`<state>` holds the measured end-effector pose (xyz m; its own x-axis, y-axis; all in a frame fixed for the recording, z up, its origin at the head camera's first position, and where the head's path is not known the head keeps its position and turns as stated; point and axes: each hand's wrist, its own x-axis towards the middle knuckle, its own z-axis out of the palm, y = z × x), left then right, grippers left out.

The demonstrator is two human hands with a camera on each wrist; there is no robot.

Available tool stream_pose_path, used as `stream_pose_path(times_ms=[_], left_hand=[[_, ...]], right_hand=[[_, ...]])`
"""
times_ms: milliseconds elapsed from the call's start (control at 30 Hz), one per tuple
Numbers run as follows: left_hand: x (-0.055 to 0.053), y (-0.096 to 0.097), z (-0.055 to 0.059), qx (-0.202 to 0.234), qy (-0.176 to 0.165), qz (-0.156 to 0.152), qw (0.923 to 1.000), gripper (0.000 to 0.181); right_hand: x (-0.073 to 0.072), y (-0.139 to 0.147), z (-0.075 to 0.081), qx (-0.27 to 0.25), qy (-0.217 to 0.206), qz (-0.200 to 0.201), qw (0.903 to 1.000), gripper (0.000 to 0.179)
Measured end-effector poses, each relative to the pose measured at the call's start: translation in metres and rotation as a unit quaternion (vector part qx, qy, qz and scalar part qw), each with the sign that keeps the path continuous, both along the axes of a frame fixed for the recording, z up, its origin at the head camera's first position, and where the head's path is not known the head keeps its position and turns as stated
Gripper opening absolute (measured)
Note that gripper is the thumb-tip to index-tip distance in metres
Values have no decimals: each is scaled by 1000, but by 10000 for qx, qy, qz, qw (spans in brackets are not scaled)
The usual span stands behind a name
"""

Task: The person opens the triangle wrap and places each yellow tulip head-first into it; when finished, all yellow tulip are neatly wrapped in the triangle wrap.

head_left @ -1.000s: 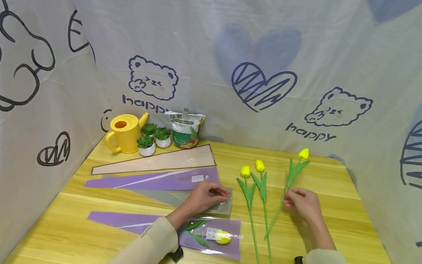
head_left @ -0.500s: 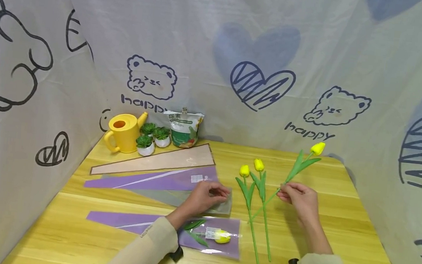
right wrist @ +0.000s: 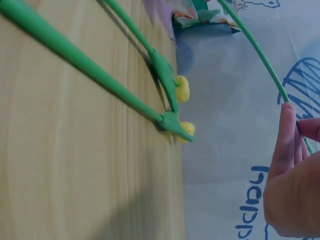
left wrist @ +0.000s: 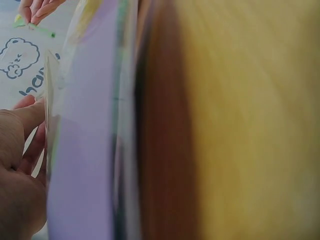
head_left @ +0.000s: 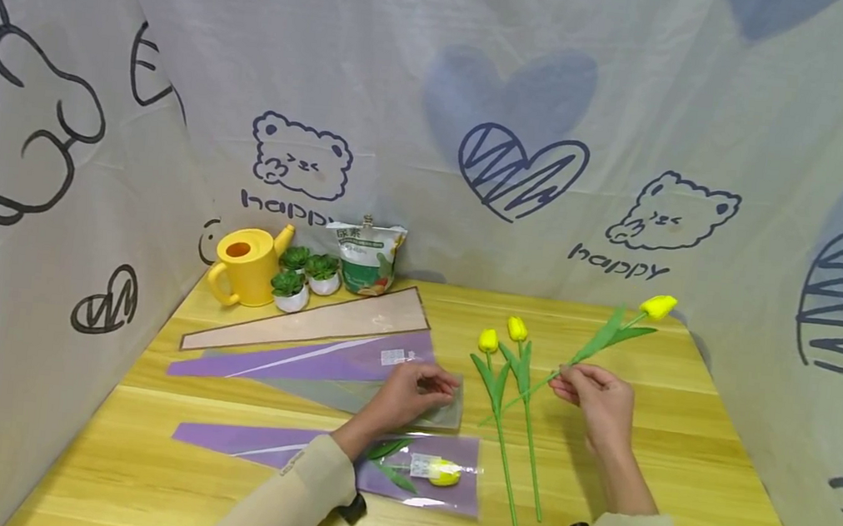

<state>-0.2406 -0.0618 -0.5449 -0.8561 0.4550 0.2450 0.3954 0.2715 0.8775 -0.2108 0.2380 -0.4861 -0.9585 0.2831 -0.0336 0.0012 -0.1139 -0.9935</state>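
Observation:
In the head view my right hand (head_left: pixel 601 404) pinches the stem of a yellow tulip (head_left: pixel 603 339), raised above the table with its bloom toward the back right. Two more yellow tulips (head_left: pixel 494 378) lie side by side on the table to its left. My left hand (head_left: pixel 410 396) is at the wide right end of a grey, see-through flower sleeve (head_left: pixel 334 396). In the left wrist view my left thumb and fingers (left wrist: pixel 27 117) pinch a thin film edge. Nearer my left forearm lies a purple flower sleeve (head_left: pixel 455 500) with a yellow tulip inside, partly hidden by the sleeve cuff.
Behind the left hand lie another purple sleeve (head_left: pixel 293 358) and a pale pink one (head_left: pixel 334 320). At the back left stand a yellow watering can (head_left: pixel 249 269), several small potted succulents (head_left: pixel 289 289) and a clipped bag (head_left: pixel 367 262). Patterned cloth (head_left: pixel 433 130) surrounds the table.
My right hand has tilted the tulip over, its bloom swinging to the right and its stem end sweeping left across the lying tulips. My left hand has stayed in place.

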Motion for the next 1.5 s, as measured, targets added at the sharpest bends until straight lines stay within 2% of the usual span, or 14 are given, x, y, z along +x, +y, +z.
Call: stream_pose_path(times_ms=[200, 300, 400, 833, 1200, 1333, 1500], left_hand=[[0, 3, 0, 53, -40, 36, 10000, 22], [1, 5, 0, 105, -118, 25, 9999, 23], [0, 7, -1, 179, -132, 13, 9998, 22], [1, 7, 2, 265, -109, -35, 9996, 22], [3, 6, 4, 389, -147, -32, 9991, 21], [3, 6, 2, 403, -207, -30, 9990, 22], [4, 8, 1, 396, -208, -45, 9990, 22]], right_hand=[[1, -6, 3, -352, 140, -215, 9990, 4], [3, -7, 3, -474, 181, -246, 9984, 9], [5, -9, 2, -522, 265, -260, 9979, 6], [4, -16, -5, -490, 377, -251, 9978, 7], [3, -18, -8, -508, 552, -606, 9953, 11], [4, -19, -11, -551, 447, -625, 9955, 14], [4, -28, -17, -599, 254, -411, 9970, 15]])
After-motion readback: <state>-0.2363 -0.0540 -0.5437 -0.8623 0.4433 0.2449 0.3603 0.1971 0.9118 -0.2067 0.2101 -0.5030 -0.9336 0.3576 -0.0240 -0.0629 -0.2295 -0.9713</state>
